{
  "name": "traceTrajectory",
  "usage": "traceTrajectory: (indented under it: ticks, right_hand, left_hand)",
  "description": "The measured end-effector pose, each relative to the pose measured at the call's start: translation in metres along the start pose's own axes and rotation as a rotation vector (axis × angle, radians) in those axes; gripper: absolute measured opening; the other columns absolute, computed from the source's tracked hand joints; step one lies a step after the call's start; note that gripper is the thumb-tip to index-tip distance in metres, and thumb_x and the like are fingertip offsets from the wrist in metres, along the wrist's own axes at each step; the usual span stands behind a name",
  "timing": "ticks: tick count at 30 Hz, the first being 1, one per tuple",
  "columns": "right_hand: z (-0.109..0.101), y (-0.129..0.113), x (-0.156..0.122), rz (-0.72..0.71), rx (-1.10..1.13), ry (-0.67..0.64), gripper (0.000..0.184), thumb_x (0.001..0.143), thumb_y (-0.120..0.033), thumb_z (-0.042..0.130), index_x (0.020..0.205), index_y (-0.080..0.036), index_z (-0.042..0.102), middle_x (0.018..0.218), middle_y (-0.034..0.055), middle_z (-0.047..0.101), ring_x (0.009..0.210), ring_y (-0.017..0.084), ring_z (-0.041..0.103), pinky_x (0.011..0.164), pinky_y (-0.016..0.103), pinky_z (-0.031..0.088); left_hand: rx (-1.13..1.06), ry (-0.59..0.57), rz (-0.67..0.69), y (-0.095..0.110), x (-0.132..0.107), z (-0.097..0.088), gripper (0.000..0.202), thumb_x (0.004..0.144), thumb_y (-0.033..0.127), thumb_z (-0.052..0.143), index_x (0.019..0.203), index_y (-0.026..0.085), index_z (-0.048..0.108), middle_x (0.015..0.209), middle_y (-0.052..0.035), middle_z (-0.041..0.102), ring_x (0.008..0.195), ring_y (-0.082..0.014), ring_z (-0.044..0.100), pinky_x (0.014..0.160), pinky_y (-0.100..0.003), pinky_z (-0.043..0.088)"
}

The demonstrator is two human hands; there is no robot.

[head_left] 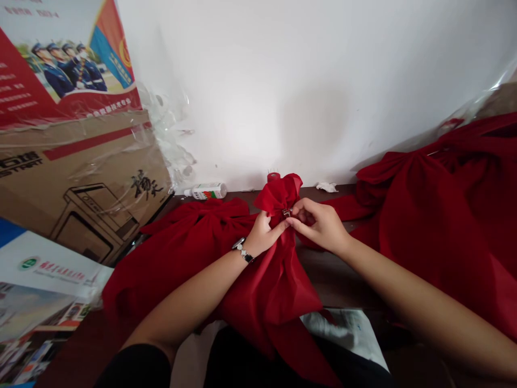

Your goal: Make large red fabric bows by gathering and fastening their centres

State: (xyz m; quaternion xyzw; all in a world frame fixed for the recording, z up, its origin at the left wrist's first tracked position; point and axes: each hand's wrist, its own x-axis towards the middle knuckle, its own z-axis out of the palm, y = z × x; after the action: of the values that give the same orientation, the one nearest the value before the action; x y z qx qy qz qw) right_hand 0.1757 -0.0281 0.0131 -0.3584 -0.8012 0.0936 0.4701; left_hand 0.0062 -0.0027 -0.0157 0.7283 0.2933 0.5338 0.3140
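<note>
Black clothing (250,361) lay nearest, just below the tabletop (337,275). On the tabletop, a red cloth (270,291) was gathered up into a bow (278,194). The left hand (262,234) had its fingers pressed together on the cloth, and the right hand (319,226) had its fingers pinching a small metal buckle (286,213) on the bow.

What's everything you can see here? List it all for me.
red cloth bow: one, red, between the hands
metal clip: one, silver, at the bow's knot
red cloth bunches: two, red, either side
wooden table: one, brown, beneath
red spool: one, red, behind the bow
plastic bottle: one, white, lying by the wall
cardboard box: one, brown, left
poster: one, red and blue, upper left
watch: one, silver, left wrist
left hand: one, on the bow
right hand: one, fingers at the clip
</note>
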Motion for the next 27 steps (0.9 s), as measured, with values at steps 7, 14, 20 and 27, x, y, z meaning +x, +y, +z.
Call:
traceTrajectory:
  ticks: [7, 14, 20, 27]
  right_hand:
    - [-0.002, 0.005, 0.008, 0.034, 0.191, 0.133, 0.034, 0.079, -0.037, 0.060, 0.105, -0.019, 0.049, 0.098, 0.0079, 0.049, 0.070, 0.015, 0.048, 0.061, 0.027, 0.044]
    - [-0.005, 0.010, 0.012, 0.065, 0.389, 0.034, 0.017, 0.083, -0.036, 0.057, 0.086, -0.019, 0.056, 0.091, 0.0054, 0.054, 0.071, 0.014, 0.052, 0.065, 0.028, 0.044]
    - [-0.002, 0.007, 0.010, 0.153, 0.690, -0.063, 0.020, 0.079, -0.035, 0.064, 0.085, -0.017, 0.055, 0.070, -0.0002, 0.053, 0.057, 0.011, 0.047, 0.057, 0.026, 0.043]
    - [-0.002, 0.011, 0.011, 0.135, 0.771, -0.115, 0.018, 0.080, -0.030, 0.063, 0.088, -0.016, 0.057, 0.069, -0.0009, 0.053, 0.056, 0.009, 0.046, 0.059, 0.025, 0.043]
  left_hand:
    - [-0.083, -0.036, -0.043, 0.010, 0.003, -0.006, 0.036, 0.074, 0.037, 0.066, 0.101, 0.016, 0.056, 0.108, -0.0105, 0.066, 0.099, -0.0214, 0.063, 0.088, -0.035, 0.050]
    - [-0.120, -0.108, -0.074, 0.009, 0.003, -0.010, 0.036, 0.069, 0.032, 0.071, 0.098, 0.015, 0.058, 0.101, -0.0085, 0.069, 0.094, -0.0211, 0.064, 0.087, -0.036, 0.050]
    - [-0.131, -0.172, -0.125, 0.008, 0.003, -0.011, 0.038, 0.068, 0.031, 0.072, 0.099, 0.013, 0.058, 0.104, -0.0089, 0.067, 0.096, -0.0206, 0.063, 0.090, -0.035, 0.047]
    - [-0.134, -0.158, -0.123, 0.012, 0.005, -0.010, 0.037, 0.068, 0.033, 0.072, 0.096, 0.013, 0.059, 0.099, -0.0083, 0.069, 0.094, -0.0213, 0.063, 0.088, -0.035, 0.047]
